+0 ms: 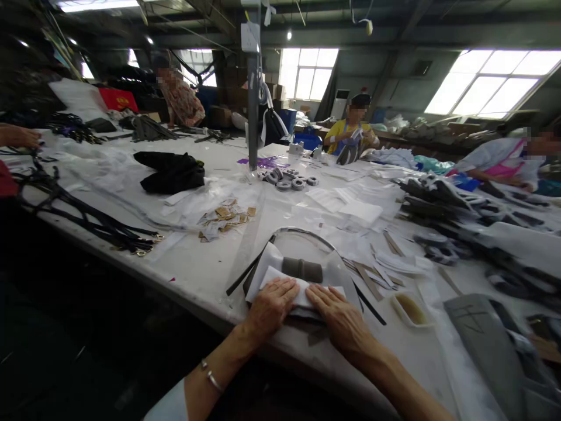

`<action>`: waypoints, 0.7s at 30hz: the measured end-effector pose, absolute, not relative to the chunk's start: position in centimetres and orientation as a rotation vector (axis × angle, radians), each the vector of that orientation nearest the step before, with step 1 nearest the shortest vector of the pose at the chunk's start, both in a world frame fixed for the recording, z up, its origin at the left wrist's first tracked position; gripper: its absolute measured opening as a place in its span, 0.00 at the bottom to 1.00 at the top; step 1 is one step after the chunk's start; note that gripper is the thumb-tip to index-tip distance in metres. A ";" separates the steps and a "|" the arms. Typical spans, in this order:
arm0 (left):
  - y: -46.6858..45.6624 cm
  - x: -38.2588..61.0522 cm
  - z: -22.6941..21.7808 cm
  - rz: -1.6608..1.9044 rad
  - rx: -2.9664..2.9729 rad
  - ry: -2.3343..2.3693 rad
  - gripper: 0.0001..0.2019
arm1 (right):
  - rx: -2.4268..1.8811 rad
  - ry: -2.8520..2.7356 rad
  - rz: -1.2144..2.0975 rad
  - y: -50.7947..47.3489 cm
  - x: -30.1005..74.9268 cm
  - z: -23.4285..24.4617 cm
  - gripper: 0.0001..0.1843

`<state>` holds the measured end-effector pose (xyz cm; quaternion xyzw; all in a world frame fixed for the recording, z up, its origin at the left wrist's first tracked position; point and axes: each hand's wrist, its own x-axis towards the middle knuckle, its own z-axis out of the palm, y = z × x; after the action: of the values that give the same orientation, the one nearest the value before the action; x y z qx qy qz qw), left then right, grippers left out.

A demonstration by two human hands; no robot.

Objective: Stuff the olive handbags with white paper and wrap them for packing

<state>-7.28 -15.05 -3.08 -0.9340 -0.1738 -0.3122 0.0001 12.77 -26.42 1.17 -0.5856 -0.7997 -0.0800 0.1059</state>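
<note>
Side by side, my left hand (277, 298) and my right hand (331, 305) lie flat on a white padded sheet (274, 276) near the table's front edge. Their fingers are stretched out and press down on it. Under the sheet is a bag (348, 278) with a grey-brown panel (302, 269) showing just beyond my fingertips. A strap or handle (307, 231) arches away from the bag at the back. Dark strips stick out to its left and right. What lies beneath my palms is hidden.
A tub of yellowish paste (412, 309) stands to the right, beside loose strips (368, 280). Black straps (118, 231), a black cloth bag (170, 172) and tan tags (228, 216) lie left. Grey rolls (284, 180) sit by the post (253, 105). Several people work around the table.
</note>
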 end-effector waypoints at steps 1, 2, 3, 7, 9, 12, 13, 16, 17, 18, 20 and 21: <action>-15.2 -7.3 -3.0 -0.959 -2.917 -0.527 0.17 | -1.723 -2.346 -0.220 -26.5 12.8 1.1 0.34; -15.3 -7.3 -2.9 -0.937 -2.892 -0.516 0.18 | -1.718 -2.338 -0.214 -26.6 12.8 1.1 0.35; -15.5 -7.3 -2.7 -0.920 -2.867 -0.512 0.18 | -1.712 -2.332 -0.219 -26.7 12.8 0.9 0.35; -16.0 -7.1 -2.1 -1.016 -2.792 -0.478 0.16 | -1.676 -2.307 -0.291 -27.0 12.8 0.3 0.36; -16.2 -7.1 -2.0 -1.108 -2.772 -0.409 0.15 | -1.671 -2.299 -0.318 -27.1 12.9 0.2 0.36; -16.4 -7.3 -1.9 -1.165 -2.762 -0.331 0.13 | -1.679 -2.291 -0.320 -27.3 12.8 0.1 0.35; -16.4 -7.3 -1.9 -1.170 -2.761 -0.321 0.13 | -1.678 -2.285 -0.312 -27.3 12.8 0.0 0.35; -16.6 -7.2 -2.1 -1.228 -2.733 -0.304 0.13 | -1.677 -2.272 -0.254 -27.3 12.7 -0.3 0.35; -16.6 -7.1 -2.2 -1.254 -2.720 -0.298 0.12 | -1.683 -2.275 -0.227 -27.3 12.7 -0.3 0.35; -16.7 -7.0 -2.2 -1.268 -2.717 -0.287 0.12 | -1.694 -2.282 -0.195 -27.2 12.7 -0.4 0.36; -16.7 -6.9 -2.2 -1.248 -2.750 -0.278 0.11 | -1.726 -2.290 -0.114 -27.1 12.8 -0.2 0.36; -16.6 -6.9 -2.1 -1.211 -2.792 -0.293 0.10 | -1.745 -2.290 -0.062 -27.1 12.8 0.1 0.36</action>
<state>-6.86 -16.63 -2.07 -0.9124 -0.0957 -0.3957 0.0423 12.82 -27.09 0.12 -0.6007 -0.7884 -0.0214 0.1308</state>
